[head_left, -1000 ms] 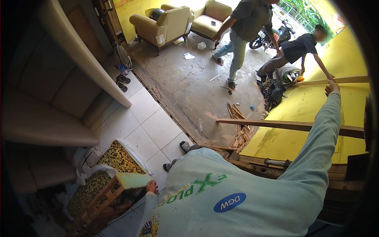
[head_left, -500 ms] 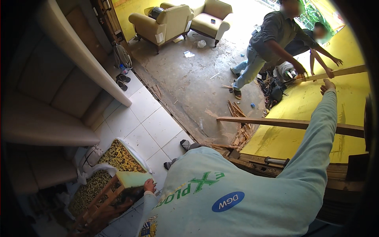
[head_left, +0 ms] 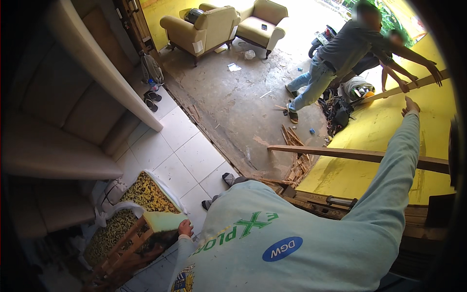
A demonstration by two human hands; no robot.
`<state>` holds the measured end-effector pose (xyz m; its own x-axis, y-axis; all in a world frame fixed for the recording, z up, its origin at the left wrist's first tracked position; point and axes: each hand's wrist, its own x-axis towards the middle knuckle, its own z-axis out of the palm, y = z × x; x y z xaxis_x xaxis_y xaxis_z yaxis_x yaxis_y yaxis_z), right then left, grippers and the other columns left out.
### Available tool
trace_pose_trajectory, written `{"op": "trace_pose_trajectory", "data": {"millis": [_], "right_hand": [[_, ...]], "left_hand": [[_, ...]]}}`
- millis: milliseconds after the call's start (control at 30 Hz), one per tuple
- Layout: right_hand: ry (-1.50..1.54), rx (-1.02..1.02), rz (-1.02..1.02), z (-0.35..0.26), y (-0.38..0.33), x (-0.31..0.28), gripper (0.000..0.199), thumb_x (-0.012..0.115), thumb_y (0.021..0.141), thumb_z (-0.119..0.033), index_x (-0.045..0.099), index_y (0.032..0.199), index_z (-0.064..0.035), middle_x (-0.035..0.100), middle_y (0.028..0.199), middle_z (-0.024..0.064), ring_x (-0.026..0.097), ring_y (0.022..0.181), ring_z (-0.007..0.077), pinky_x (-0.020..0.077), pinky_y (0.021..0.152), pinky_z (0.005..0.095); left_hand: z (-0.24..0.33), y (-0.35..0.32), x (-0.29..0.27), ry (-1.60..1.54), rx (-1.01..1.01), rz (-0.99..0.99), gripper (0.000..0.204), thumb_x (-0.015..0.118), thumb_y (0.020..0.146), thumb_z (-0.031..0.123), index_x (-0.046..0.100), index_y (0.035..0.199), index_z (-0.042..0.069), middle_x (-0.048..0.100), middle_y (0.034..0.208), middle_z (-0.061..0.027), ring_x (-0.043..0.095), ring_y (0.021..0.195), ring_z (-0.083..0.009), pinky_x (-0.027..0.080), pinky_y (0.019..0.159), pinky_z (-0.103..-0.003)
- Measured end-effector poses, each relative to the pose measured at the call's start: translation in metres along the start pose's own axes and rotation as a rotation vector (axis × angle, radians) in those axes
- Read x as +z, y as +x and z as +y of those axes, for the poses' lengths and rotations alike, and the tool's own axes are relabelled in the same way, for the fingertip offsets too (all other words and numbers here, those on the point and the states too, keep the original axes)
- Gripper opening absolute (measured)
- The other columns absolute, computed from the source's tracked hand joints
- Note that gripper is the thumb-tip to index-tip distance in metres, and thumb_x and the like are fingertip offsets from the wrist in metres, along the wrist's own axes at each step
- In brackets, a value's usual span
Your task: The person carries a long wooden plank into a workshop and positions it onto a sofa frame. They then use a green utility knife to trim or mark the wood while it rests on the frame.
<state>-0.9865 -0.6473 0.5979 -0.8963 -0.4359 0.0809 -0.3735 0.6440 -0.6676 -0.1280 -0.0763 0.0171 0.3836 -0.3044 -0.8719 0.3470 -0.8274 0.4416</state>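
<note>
My right arm stretches out to the right, and my right hand [head_left: 411,106] is in the air, fingers extended, holding nothing. It is nearest to a long wooden plank [head_left: 422,86] set along the yellow wall [head_left: 372,129]. Two people lean there; one co-worker's hands [head_left: 433,74] reach over the plank, and other hands are close to it. Low at my left side, my left hand [head_left: 185,228] has its fingers curled; whatever may be in them is too small to make out. Beside it are a pale green foam piece [head_left: 164,221] and a wooden frame [head_left: 127,243].
A wooden beam [head_left: 335,152] slants out below my right arm. Broken wood strips [head_left: 295,168] and a dark heap [head_left: 337,113] lie by the wall. Two beige armchairs [head_left: 206,29] stand far off. A large upholstered sofa piece [head_left: 73,102] rises at left, near speckled foam [head_left: 151,193].
The standing co-worker has shifted right, and their hands have moved right and up along the plank. The plank's far right end is higher. My right hand has moved slightly right.
</note>
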Motion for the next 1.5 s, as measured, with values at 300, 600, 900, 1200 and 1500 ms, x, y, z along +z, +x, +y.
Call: {"op": "trace_pose_trajectory", "data": {"millis": [300, 600, 900, 1200, 1500], "right_hand": [[-0.488, -0.332, 0.238, -0.039, 0.104, -0.024, 0.090, 0.066, 0.074, -0.067, 0.055, 0.128, 0.0038, 0.060, 0.112, 0.0199, 0.060, 0.080, 0.0233, 0.0515, 0.068, 0.0374], [-0.325, -0.206, 0.109, -0.039, 0.054, -0.013, 0.089, 0.063, 0.075, -0.068, 0.056, 0.125, 0.0054, 0.062, 0.109, 0.0204, 0.063, 0.073, 0.0247, 0.0522, 0.067, 0.0368], [-0.292, -0.161, 0.086, -0.010, 0.061, 0.003, 0.084, 0.065, 0.077, -0.063, 0.052, 0.132, 0.0009, 0.059, 0.120, 0.0173, 0.062, 0.078, 0.0253, 0.0513, 0.067, 0.0392], [-0.215, -0.095, 0.070, 0.004, 0.068, 0.031, 0.082, 0.070, 0.076, -0.059, 0.052, 0.134, -0.0042, 0.059, 0.117, 0.0140, 0.057, 0.073, 0.0233, 0.0483, 0.061, 0.0426], [-0.248, -0.092, 0.088, 0.006, 0.069, 0.034, 0.083, 0.070, 0.076, -0.059, 0.050, 0.135, -0.0033, 0.059, 0.117, 0.0162, 0.059, 0.076, 0.0245, 0.0496, 0.063, 0.0422]], "left_hand": [[-0.004, 0.000, 0.008, -0.007, -0.014, -0.042, 0.031, 0.061, 0.091, 0.033, 0.060, 0.116, 0.014, 0.058, 0.091, 0.0009, 0.055, 0.069, -0.0157, 0.037, 0.052, -0.035], [0.001, -0.006, 0.011, -0.021, -0.005, -0.042, 0.028, 0.061, 0.091, 0.031, 0.060, 0.114, 0.014, 0.057, 0.088, 0.0009, 0.053, 0.065, -0.0151, 0.035, 0.049, -0.034], [0.015, -0.006, 0.011, 0.028, -0.015, 0.016, 0.040, 0.061, 0.091, 0.033, 0.055, 0.126, 0.015, 0.059, 0.101, -0.0004, 0.062, 0.082, -0.0205, 0.040, 0.057, -0.037], [0.011, 0.001, 0.005, 0.100, 0.028, -0.020, 0.040, 0.060, 0.091, 0.035, 0.056, 0.125, 0.015, 0.060, 0.104, -0.0007, 0.063, 0.082, -0.0208, 0.040, 0.057, -0.036], [0.052, -0.047, 0.015, 0.258, 0.017, -0.077, 0.032, 0.060, 0.089, 0.041, 0.066, 0.093, 0.009, 0.066, 0.095, -0.0014, 0.062, 0.080, -0.0159, 0.041, 0.060, -0.038]]}}
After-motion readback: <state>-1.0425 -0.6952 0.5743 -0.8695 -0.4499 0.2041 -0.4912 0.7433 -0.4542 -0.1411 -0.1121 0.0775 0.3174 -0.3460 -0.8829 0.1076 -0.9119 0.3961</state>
